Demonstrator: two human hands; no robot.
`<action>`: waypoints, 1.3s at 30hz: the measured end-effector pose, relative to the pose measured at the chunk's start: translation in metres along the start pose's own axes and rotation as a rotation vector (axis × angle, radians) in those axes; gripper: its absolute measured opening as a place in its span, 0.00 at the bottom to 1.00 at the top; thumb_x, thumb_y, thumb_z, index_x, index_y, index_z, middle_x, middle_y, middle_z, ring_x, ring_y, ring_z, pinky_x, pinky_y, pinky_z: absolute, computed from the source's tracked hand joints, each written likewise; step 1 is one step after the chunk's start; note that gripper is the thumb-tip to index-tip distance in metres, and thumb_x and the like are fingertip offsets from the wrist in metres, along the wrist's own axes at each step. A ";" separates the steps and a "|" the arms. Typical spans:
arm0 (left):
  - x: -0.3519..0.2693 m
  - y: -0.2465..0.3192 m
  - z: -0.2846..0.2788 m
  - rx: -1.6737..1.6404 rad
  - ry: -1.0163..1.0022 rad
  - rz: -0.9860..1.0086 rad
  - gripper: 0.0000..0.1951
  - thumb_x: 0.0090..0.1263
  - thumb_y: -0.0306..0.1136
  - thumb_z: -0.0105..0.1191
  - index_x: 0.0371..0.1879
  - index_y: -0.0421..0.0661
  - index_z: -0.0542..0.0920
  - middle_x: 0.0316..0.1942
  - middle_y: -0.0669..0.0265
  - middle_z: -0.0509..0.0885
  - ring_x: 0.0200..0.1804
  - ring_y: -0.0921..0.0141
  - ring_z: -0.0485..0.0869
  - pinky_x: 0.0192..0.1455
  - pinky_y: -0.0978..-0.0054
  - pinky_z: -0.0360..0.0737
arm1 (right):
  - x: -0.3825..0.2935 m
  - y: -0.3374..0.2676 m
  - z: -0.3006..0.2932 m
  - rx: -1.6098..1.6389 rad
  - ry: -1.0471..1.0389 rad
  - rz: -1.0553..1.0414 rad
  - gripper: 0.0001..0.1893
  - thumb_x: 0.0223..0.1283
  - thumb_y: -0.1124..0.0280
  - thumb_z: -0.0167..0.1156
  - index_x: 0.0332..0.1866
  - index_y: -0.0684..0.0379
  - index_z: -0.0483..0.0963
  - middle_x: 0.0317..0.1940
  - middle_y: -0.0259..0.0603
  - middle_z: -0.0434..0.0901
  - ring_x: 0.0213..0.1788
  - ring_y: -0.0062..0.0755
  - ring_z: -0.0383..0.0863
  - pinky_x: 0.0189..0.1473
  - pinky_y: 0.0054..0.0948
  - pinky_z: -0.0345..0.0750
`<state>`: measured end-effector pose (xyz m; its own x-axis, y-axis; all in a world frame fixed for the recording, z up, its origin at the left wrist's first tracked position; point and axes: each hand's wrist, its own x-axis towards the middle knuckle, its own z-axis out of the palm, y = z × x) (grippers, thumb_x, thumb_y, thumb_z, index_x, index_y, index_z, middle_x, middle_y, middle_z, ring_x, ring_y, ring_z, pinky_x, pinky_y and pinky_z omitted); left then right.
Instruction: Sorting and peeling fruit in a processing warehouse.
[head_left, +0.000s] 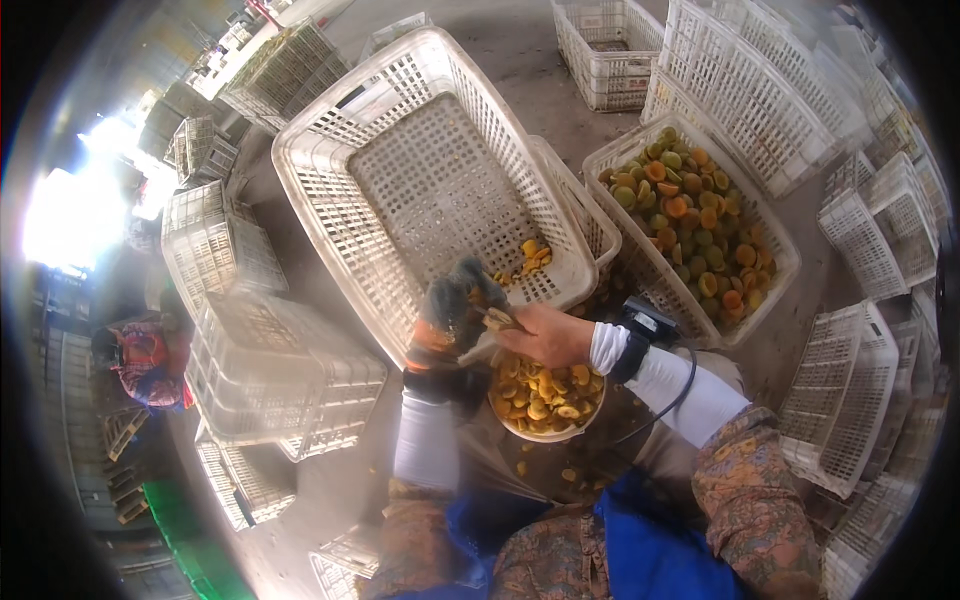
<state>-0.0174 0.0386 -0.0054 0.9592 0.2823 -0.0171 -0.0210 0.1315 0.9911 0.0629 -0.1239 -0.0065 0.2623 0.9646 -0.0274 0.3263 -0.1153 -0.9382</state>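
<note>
My left hand (452, 307), in a dark grey and orange work glove, is closed around something small, mostly hidden by the fingers. Touching it from the right, my bare right hand (544, 334) grips a small brownish-yellow object (499, 319), which I cannot identify for certain. Both hands are over the near edge of a large white plastic crate (442, 180), where a few yellow fruit pieces (534, 257) lie in the near right corner. Under my right hand a round white bucket (551, 437) holds many yellow-orange fruit pieces (544, 397).
To the right stands a crate (652, 244) full of green and orange fruit halves (694, 217). Stacked white crates (742, 90) rise behind it. More crates (277, 367) stand at the left, near a person (146, 364) in red and blue. Fruit scraps lie on the floor.
</note>
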 end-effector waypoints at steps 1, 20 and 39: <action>-0.001 0.000 -0.001 0.067 0.014 0.050 0.10 0.66 0.29 0.50 0.43 0.39 0.74 0.26 0.64 0.80 0.30 0.68 0.81 0.35 0.74 0.78 | 0.000 -0.001 0.001 -0.003 0.014 -0.007 0.18 0.62 0.60 0.50 0.36 0.71 0.70 0.30 0.63 0.76 0.37 0.59 0.76 0.38 0.43 0.71; 0.007 0.001 0.016 -0.339 0.346 -0.096 0.25 0.70 0.52 0.41 0.23 0.41 0.77 0.23 0.59 0.80 0.25 0.67 0.78 0.31 0.73 0.74 | -0.004 0.005 0.023 0.105 -0.029 -0.086 0.17 0.64 0.60 0.48 0.41 0.68 0.71 0.33 0.58 0.77 0.38 0.54 0.76 0.42 0.37 0.71; 0.009 -0.007 0.045 0.613 0.279 0.442 0.12 0.58 0.21 0.58 0.41 0.39 0.74 0.36 0.59 0.81 0.38 0.65 0.81 0.43 0.71 0.79 | -0.022 0.002 -0.026 0.028 0.447 0.021 0.14 0.53 0.63 0.61 0.31 0.66 0.73 0.25 0.55 0.76 0.31 0.53 0.77 0.33 0.38 0.72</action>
<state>0.0038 -0.0029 -0.0066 0.7906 0.4242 0.4417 -0.1460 -0.5698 0.8087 0.0819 -0.1513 0.0010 0.6371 0.7643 0.0998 0.2939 -0.1212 -0.9481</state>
